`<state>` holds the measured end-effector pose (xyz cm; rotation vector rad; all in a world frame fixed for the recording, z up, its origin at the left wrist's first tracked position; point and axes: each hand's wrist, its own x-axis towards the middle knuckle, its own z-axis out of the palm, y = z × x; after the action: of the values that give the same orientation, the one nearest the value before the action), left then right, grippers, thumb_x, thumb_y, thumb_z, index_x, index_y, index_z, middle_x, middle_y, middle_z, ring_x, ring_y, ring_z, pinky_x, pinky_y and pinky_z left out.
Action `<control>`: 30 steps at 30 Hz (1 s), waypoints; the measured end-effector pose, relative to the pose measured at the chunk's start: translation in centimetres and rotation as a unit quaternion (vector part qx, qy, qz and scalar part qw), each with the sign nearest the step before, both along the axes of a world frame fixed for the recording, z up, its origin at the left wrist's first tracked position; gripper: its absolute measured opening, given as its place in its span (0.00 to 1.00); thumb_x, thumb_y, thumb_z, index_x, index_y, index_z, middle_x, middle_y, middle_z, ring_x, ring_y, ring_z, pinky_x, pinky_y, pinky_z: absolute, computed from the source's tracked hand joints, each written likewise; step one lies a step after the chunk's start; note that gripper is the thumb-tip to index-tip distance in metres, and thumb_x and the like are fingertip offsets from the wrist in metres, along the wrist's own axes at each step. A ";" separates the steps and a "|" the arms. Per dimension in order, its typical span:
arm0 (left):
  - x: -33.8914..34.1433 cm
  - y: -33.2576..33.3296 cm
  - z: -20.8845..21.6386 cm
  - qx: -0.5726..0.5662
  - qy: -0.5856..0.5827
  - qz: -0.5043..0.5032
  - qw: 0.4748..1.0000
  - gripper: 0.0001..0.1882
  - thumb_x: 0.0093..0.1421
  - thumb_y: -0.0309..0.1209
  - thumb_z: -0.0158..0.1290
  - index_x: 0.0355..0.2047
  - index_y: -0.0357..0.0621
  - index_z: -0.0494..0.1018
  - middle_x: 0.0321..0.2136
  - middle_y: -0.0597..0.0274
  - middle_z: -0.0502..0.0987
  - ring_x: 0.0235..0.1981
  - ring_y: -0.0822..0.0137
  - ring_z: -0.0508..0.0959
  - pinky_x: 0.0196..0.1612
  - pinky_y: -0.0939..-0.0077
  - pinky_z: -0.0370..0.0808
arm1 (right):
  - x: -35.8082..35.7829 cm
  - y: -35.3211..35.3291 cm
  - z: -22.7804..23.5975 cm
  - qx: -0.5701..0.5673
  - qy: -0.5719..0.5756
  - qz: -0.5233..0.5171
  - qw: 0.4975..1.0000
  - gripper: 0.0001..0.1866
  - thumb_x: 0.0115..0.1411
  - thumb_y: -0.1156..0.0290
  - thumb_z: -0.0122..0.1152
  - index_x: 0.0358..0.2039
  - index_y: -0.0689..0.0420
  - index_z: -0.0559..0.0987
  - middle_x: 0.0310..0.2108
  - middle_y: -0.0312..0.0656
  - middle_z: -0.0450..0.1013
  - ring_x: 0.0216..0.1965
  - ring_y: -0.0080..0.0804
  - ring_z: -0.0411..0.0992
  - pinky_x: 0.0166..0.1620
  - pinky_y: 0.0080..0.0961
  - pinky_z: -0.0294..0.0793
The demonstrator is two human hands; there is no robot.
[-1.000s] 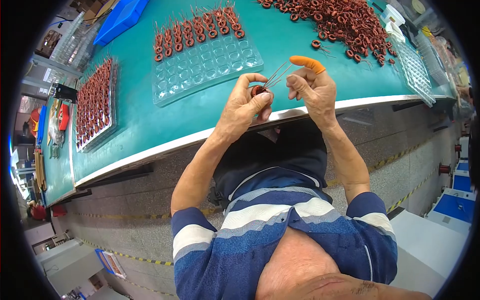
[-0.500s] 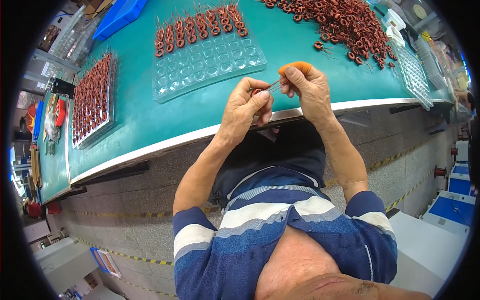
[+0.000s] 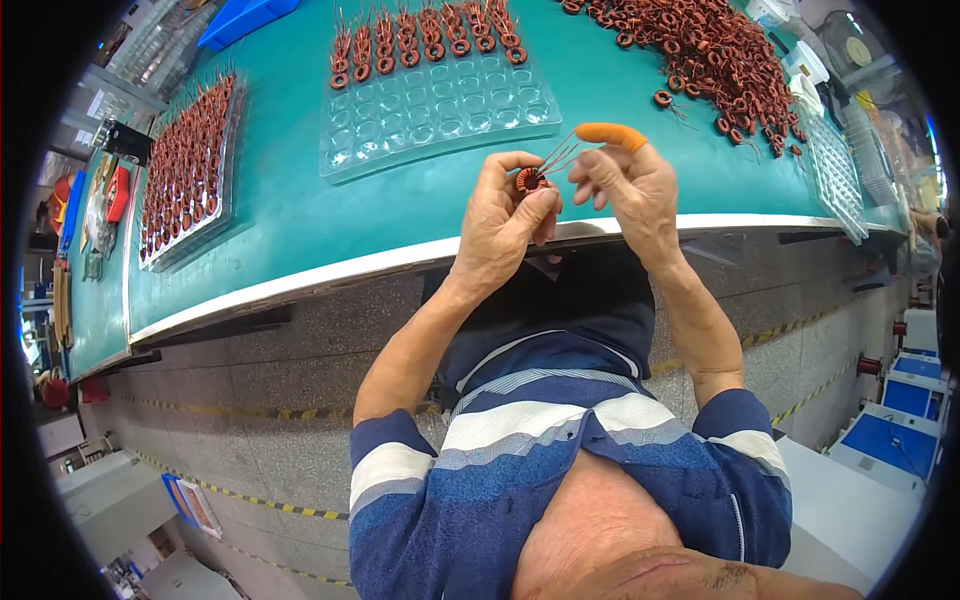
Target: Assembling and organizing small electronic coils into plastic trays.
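Between the thumb and fingers of my left hand (image 3: 503, 215) is a ring-shaped coil (image 3: 528, 181) wound with copper wire. Its thin wire leads fan out toward the upper right. My right hand (image 3: 632, 190) is just to the right of those leads, its fingers apart and nothing visibly gripped. An orange finger cot (image 3: 610, 134) covers its outstretched index finger. Beyond both hands lies a clear plastic tray (image 3: 440, 110) with round pockets. Upright coils (image 3: 433, 50) fill its far rows, leads pointing away, while its nearer pockets are bare.
A heap of loose coils (image 3: 715, 75) covers the green table (image 3: 270, 220) at the far right, with one coil (image 3: 663, 99) slightly apart. Another packed tray (image 3: 188, 175) stands at left. A blue bin (image 3: 240, 22) sits at the far left, and a pocketed tray (image 3: 838, 175) overhangs the right edge.
My right hand has released the coil's leads and opened, its index finger now stretched out. The coil in my left hand now shows its ring face more fully. The whole view has shifted slightly.
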<state>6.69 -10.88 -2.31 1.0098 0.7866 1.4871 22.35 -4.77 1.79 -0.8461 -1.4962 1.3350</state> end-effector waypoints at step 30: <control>-1.0 0.5 -1.0 0.014 0.121 0.052 0.991 0.17 0.63 0.26 0.48 0.51 0.39 0.60 0.33 0.61 0.73 0.27 0.76 0.73 0.26 0.83 0.72 | -6.8 20.6 5.2 0.358 -0.426 0.071 0.828 0.20 0.57 0.63 0.59 0.48 0.58 0.74 0.32 0.45 0.77 0.34 0.38 0.76 0.39 0.33 0.75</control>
<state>5.65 -10.34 -3.32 1.2021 1.0060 1.4829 15.57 15.81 7.00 -0.8544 -2.5599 0.3295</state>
